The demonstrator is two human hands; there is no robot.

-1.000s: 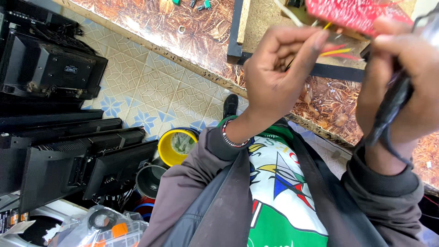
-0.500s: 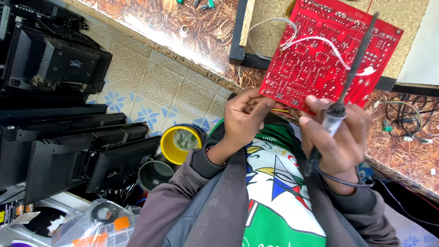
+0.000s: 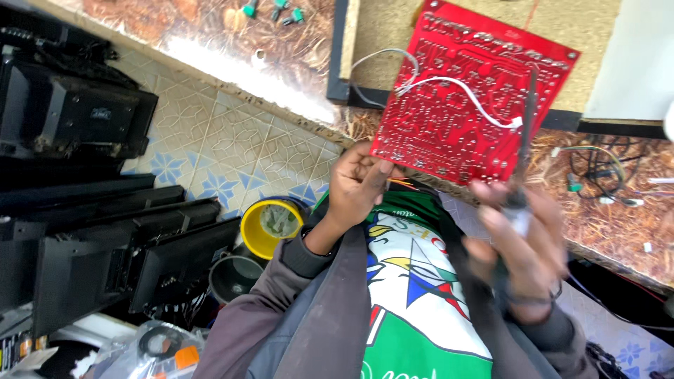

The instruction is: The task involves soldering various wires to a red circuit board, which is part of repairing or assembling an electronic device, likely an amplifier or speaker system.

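From the head camera, one red circuit board (image 3: 469, 98) is lying solder side up, tilted, its far part over a brown mat (image 3: 449, 21) on the patterned table (image 3: 232, 42) and its near corner hanging past the table edge. The left hand (image 3: 357, 184) is pinching that near corner between thumb and fingers. The right hand (image 3: 523, 245) (blurred) is closing around the handle of one soldering iron (image 3: 523, 151), whose dark shaft is reaching up across the board's right side. Two white wires (image 3: 449, 83) are looping over the board. Three small green parts (image 3: 275, 8) are lying on the table at the far edge. Below, on the tiled floor (image 3: 210, 140), one yellow container (image 3: 272, 226) and one grey one (image 3: 235, 275) are standing just beside each other, next to several stacked black monitors (image 3: 77, 210).
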